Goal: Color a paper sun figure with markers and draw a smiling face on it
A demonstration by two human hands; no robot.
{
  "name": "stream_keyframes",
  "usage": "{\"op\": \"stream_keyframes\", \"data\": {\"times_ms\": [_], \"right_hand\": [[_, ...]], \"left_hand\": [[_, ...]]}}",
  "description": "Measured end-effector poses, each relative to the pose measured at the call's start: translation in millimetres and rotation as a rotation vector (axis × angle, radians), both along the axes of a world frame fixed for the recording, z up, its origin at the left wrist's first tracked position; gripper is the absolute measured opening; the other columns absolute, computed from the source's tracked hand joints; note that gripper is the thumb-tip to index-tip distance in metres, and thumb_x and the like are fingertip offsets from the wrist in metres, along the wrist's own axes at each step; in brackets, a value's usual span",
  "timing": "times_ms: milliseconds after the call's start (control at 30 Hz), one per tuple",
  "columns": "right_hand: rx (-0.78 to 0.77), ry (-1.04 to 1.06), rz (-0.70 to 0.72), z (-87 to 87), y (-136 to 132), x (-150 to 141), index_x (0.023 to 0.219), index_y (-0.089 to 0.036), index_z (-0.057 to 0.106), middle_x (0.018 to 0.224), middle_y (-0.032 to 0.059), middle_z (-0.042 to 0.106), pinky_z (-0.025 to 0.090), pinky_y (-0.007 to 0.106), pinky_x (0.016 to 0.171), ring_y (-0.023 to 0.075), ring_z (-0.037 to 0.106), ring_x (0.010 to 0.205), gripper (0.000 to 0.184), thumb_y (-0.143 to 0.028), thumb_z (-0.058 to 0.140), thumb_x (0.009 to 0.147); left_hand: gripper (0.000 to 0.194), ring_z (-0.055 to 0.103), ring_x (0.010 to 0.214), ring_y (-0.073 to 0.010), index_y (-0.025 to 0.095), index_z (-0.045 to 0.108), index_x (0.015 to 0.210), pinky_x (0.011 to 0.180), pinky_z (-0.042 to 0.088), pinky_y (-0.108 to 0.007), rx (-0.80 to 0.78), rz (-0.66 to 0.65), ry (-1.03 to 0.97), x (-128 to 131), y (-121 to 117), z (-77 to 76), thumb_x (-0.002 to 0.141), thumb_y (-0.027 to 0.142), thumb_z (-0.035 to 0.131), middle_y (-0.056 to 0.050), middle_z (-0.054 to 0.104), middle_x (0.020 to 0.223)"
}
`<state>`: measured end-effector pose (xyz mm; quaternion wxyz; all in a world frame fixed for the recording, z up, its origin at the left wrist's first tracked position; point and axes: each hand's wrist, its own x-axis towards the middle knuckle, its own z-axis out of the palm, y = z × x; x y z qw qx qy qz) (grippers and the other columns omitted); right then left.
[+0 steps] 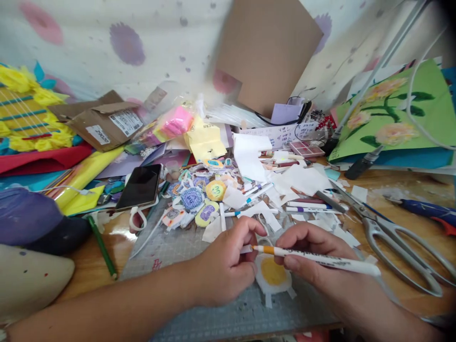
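In the head view, paper scraps (301, 179), one phone (140, 185) and one pair of scissors (370, 219) crowd the table (420, 187). The right hand's (317, 254) grip closes round one marker (329, 262) over the mat (217, 323); the left hand's (228, 263) pinches one whitish piece (246, 249).

Soft, fairly even indoor light, pale spotted cloth (160, 42) bright behind, white glare on the wooden table (123, 231) at left, dark shading in the top right corner, lettering on the marker (327, 261) blurred, scissors (374, 224) stretched near the right edge
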<state>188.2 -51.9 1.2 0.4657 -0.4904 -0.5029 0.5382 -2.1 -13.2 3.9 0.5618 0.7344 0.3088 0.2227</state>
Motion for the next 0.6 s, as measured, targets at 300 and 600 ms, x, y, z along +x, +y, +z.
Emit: {"op": "stream_keyframes", "data": {"times_ms": [300, 600], "right_hand": [[-0.028, -0.036, 0.099, -8.0, -1, -1, 0.078, -0.022, 0.065, 0.069, -0.002, 0.063, 0.041, 0.019, 0.052, 0.0112, 0.049, 0.058, 0.013, -0.033, 0.072, 0.073], [0.258, -0.319, 0.166, -17.0, -5, -6, 0.077, -0.021, 0.067, 0.071, 0.001, 0.068, 0.045, 0.022, 0.056, 0.015, 0.062, 0.062, 0.007, -0.028, 0.066, 0.077]], "left_hand": [[0.043, 0.046, 0.06, -0.0125, 0.024, 0.035, 0.106, 0.055, 0.035, -0.024, 0.281, -0.002, 0.221, -1, -2, -4.0, 0.069, 0.006, 0.047, 0.004, 0.049, 0.074], [0.041, 0.048, 0.054, -0.0118, 0.023, 0.038, 0.103, 0.05, 0.034, -0.022, 0.323, -0.011, 0.196, 0, -11, -2.5, 0.067, 0.006, 0.047, 0.003, 0.053, 0.072]]}}
